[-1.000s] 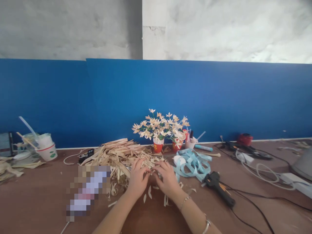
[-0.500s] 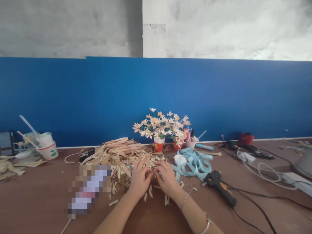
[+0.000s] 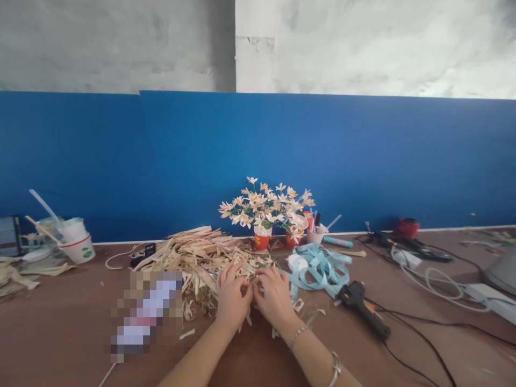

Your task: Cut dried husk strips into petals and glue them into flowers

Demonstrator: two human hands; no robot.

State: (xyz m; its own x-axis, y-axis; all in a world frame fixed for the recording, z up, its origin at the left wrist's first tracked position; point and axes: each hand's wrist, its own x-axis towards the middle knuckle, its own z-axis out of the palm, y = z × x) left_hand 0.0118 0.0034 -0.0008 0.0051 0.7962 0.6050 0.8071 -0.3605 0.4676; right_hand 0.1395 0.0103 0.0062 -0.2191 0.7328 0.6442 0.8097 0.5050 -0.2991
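Observation:
My left hand (image 3: 233, 298) and my right hand (image 3: 273, 295) meet at the front edge of a heap of dry, pale husk strips (image 3: 201, 252). Thumb and fingertips of each hand are pinched together, and the two pinches touch. Whatever lies between the fingertips is too small to make out. Behind my hands, cream-coloured flowers (image 3: 258, 201) stand in a red and white cup (image 3: 262, 238), with a second red cup (image 3: 293, 238) beside it. Curled light-blue ribbon (image 3: 322, 269) lies just right of my right hand.
A black glue gun (image 3: 365, 310) with its cord lies at the right. Further right are white cables and a power strip (image 3: 494, 302). A blurred-out object (image 3: 147, 314) lies on the left. A white cup (image 3: 79, 250) stands at the far left. A blue panel (image 3: 181, 161) backs the table.
My hands have drawn closer together, so their pinched fingertips now touch. My right forearm has shifted slightly left.

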